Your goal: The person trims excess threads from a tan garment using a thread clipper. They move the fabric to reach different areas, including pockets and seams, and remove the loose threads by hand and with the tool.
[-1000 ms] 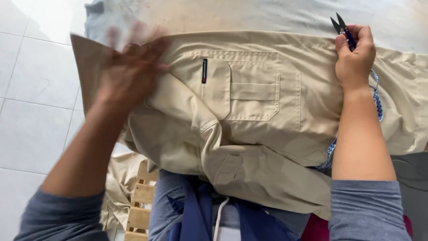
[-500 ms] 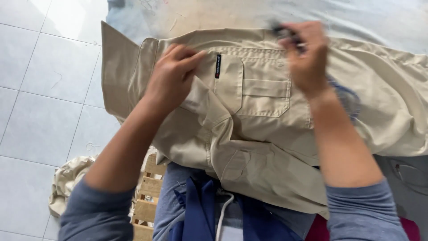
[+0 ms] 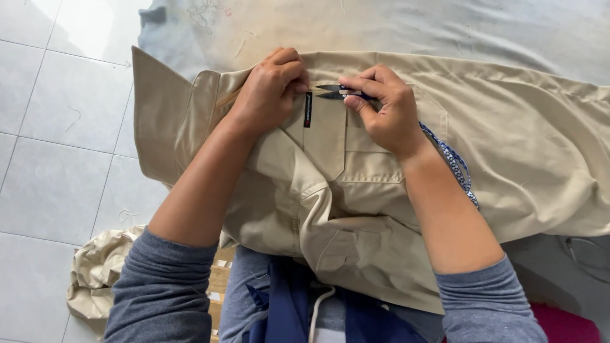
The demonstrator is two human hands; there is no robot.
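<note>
— Looking down from my head camera, what fills the view first?

— From my remote seat I see a beige shirt [image 3: 508, 146] spread flat over a pale grey cloth-covered surface [image 3: 445, 25], its lower part hanging off the near edge toward the lap. To the left lies a white tiled floor [image 3: 57, 127], and low on that side sits a crumpled heap of beige fabric [image 3: 95, 273] beside a slatted wooden crate [image 3: 219, 279].

— And on the shirt itself?

— I make out a chest pocket [image 3: 375, 162] near the middle, with a small dark label [image 3: 308, 109] stitched upright along its left edge.

— Where are the hands?

— The left hand [image 3: 270, 92] is closed in a loose fist, pinching the shirt's top edge just left of the label. The right hand [image 3: 387, 111] is clamped around small thread snips [image 3: 337, 93] with a blue handle; the two metal blades point left, slightly parted, their tips just beside the left hand's fingers and above the label. A blue-and-white patterned cord [image 3: 454, 165] trails from under the right wrist across the shirt.
</note>
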